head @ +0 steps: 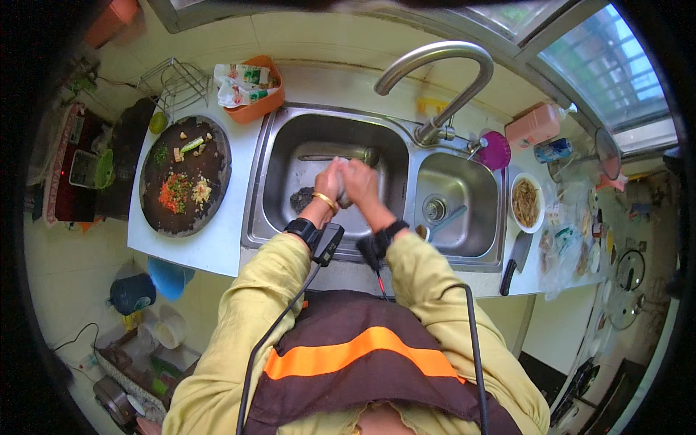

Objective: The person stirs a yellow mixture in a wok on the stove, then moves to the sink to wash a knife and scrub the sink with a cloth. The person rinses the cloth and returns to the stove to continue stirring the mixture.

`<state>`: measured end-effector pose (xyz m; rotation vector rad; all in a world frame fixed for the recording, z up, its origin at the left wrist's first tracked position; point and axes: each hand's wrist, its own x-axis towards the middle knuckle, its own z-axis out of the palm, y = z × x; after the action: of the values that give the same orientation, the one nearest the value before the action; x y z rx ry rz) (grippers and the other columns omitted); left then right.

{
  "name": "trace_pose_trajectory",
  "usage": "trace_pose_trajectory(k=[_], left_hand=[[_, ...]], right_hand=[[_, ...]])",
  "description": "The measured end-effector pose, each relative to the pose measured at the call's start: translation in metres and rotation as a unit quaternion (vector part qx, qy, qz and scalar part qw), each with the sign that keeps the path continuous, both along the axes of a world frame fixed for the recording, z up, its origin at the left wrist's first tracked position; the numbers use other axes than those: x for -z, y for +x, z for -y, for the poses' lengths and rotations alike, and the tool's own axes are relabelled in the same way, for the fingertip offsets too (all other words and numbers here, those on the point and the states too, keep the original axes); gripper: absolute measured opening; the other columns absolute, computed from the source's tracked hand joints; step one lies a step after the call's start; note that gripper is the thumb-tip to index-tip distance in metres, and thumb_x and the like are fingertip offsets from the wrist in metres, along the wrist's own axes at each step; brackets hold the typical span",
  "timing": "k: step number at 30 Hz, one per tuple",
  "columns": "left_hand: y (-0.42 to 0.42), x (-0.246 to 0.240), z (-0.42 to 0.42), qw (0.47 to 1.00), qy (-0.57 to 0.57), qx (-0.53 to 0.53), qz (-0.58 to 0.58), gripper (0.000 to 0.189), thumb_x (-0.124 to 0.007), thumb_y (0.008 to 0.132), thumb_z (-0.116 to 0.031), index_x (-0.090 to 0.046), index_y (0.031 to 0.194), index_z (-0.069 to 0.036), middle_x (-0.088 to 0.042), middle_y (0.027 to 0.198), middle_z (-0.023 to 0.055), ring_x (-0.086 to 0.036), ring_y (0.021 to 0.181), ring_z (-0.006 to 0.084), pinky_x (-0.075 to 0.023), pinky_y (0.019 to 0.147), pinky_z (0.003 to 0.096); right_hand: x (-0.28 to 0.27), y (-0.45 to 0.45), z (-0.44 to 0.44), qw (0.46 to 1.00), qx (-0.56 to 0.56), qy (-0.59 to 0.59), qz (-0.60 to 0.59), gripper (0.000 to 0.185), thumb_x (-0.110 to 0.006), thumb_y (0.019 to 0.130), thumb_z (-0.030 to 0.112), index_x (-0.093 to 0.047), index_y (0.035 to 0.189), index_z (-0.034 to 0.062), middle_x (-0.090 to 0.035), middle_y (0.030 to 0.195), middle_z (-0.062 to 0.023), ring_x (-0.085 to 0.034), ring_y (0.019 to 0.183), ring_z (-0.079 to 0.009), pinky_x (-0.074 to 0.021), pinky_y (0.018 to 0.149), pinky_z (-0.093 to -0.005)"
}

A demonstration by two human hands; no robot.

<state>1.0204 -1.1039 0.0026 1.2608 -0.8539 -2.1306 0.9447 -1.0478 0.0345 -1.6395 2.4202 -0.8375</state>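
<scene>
My left hand [326, 183] and my right hand [359, 182] are pressed together above the large left basin [304, 128] of a stainless steel sink. Between them they squeeze a greyish wad [342, 193], mostly hidden by the fingers, so its kind is unclear. A dark mesh scouring pad [301, 200] lies on the basin floor, just left of my left wrist. Beyond my fingertips a metal ladle [326, 157] rests along the basin's far side.
Chopped vegetables lie on a round dark chopping board [185, 217] at left. The faucet [435, 54] arches behind the basins. A blue-handled brush [448, 222] sits in the small basin [470, 239]. Right of the sink are a bowl of brown strips [526, 202] and a cleaver [516, 261].
</scene>
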Motion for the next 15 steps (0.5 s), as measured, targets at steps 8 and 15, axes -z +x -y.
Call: trace_pose_trajectory(k=[8,15], left_hand=[[0.008,-0.012,0.007,0.996,0.006,0.094,-0.004,0.029,-0.051,0.086,-0.040,-0.060,0.086,-0.012,-0.059,0.077,0.0030,-0.056,0.065,0.0179,-0.0456,0.056,0.0334],[0.001,-0.015,-0.004,0.990,0.066,0.056,-0.112,0.032,-0.048,0.088,-0.037,-0.058,0.094,-0.007,-0.061,0.083,0.0062,-0.058,0.067,0.0181,-0.0484,0.059,0.0314]], right_hand=[[0.001,0.008,-0.005,0.982,-0.095,-0.080,0.144,0.032,-0.046,0.085,0.029,-0.057,0.069,0.0032,-0.059,0.073,-0.0233,-0.056,0.067,-0.0430,-0.0443,0.060,-0.0513],[0.026,-0.032,0.005,0.926,-0.005,-0.058,0.373,0.030,-0.050,0.087,0.029,-0.057,0.099,0.0027,-0.063,0.075,-0.0137,-0.061,0.070,-0.0285,-0.0473,0.065,-0.0340]])
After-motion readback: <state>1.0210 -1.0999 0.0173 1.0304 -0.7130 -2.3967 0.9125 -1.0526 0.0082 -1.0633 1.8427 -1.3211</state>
